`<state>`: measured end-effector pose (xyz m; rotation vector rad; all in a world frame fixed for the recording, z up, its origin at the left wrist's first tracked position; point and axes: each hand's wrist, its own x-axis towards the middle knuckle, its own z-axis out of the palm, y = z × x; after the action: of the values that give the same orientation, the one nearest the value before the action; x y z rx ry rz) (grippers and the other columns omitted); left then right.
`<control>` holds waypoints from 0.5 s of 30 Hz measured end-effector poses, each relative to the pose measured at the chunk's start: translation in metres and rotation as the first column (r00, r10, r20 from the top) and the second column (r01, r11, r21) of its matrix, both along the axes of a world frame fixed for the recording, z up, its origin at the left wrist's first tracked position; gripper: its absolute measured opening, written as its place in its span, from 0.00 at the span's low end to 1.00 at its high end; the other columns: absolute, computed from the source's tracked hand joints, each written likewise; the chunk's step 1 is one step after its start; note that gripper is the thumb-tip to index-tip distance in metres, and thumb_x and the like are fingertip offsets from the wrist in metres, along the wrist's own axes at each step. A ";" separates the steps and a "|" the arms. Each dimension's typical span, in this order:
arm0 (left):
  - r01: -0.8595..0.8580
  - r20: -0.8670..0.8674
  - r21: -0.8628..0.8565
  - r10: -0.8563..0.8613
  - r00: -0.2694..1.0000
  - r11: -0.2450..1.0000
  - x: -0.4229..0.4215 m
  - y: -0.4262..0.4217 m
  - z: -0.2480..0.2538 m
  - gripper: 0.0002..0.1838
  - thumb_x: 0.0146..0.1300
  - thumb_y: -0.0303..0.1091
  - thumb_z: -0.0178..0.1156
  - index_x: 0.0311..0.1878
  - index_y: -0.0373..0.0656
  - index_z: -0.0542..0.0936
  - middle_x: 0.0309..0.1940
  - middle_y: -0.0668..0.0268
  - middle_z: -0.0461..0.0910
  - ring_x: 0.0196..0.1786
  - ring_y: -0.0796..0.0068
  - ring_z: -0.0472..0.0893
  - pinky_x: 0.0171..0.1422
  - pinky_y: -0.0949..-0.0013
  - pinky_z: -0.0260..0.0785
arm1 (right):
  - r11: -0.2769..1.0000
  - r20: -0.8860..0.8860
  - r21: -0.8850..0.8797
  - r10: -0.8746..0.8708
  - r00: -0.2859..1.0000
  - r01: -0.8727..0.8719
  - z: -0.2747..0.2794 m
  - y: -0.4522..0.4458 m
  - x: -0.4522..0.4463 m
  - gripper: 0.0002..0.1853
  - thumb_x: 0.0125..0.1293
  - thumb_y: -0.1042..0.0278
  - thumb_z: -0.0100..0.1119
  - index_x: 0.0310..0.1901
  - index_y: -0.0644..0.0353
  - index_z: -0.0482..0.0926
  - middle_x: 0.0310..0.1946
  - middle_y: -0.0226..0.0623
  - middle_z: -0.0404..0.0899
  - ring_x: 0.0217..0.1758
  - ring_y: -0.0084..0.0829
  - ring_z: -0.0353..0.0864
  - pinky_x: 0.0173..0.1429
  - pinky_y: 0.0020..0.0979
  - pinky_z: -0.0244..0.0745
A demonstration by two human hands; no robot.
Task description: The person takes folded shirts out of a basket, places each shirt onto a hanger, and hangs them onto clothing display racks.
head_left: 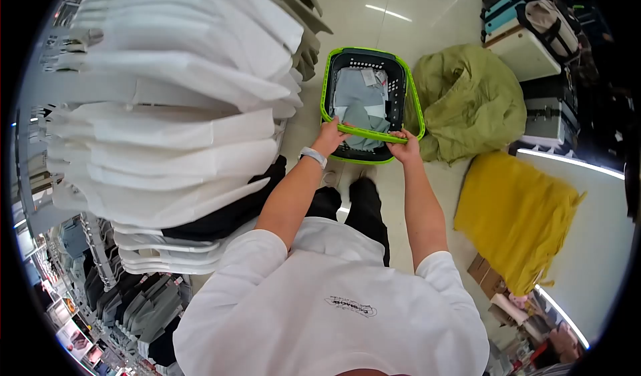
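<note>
Left hand [330, 137] and right hand [404, 149] both closed, fingers curled round the lime-green handle [374, 134] of a plastic shopping basket [396, 86]; the left grips toward the bar's left end, the right near its right corner. Basket: rounded rectangle, dark moulded walls, rows of small perforations along the far wall, glossy green edging. Position: in front of the person's legs, over pale, smooth floor [347, 9] with streaks of reflected light; cannot tell whether its base touches the floor. Contents: pale grey garment [354, 90] lying fairly flat toward the far edge, white tag [368, 76] on it; darker grey-green fabric [358, 118], creased, toward the near edge, partly under the handle. Left wrist carries a light-coloured band [312, 156]. To the left, a dense row of white shirts [193, 142], soft matte cloth hanging in overlapping folds; olive garments [308, 46] at its far end, a black garment [227, 210] among the nearer ones. Right of the basket, just beside it: olive-green cloth heap [474, 102], rounded, heavily wrinkled. Nearer the person on that side, mustard-yellow cloth [514, 209], roughly square, rippled, draped.
</note>
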<state>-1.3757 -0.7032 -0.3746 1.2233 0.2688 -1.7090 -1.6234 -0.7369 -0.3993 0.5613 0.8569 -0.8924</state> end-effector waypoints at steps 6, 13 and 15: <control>-0.043 0.026 0.021 0.043 0.999 0.999 0.001 -0.100 -0.026 0.14 0.69 0.37 0.43 0.49 0.35 0.59 0.37 0.56 0.71 0.49 0.49 0.75 0.59 0.45 0.64 | 0.999 -0.003 -0.025 0.030 1.000 -0.030 -0.025 -0.111 0.006 0.15 0.67 0.66 0.41 0.20 0.55 0.61 0.19 0.34 0.66 0.35 0.36 0.70 0.53 0.41 0.66; -0.076 0.037 0.017 0.076 0.996 0.997 0.033 -0.216 -0.060 0.15 0.69 0.38 0.43 0.50 0.35 0.60 0.38 0.56 0.72 0.48 0.51 0.76 0.58 0.47 0.66 | 0.990 -0.001 0.052 0.129 0.992 -0.129 -0.038 -0.223 0.026 0.14 0.66 0.67 0.41 0.21 0.56 0.61 0.20 0.34 0.67 0.36 0.36 0.71 0.52 0.41 0.67; -0.113 0.028 -0.005 0.113 0.993 0.994 0.036 -0.241 -0.068 0.16 0.69 0.38 0.43 0.50 0.35 0.60 0.40 0.56 0.72 0.48 0.52 0.76 0.57 0.49 0.68 | 0.978 0.080 -0.051 0.205 0.976 -0.201 -0.045 -0.262 0.032 0.13 0.65 0.68 0.41 0.22 0.56 0.62 0.20 0.34 0.67 0.36 0.36 0.71 0.53 0.41 0.67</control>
<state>-1.3398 -0.9444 -0.4424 1.2061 0.3123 -1.5928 -1.5917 -0.9990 -0.4446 0.4622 0.8002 -0.6941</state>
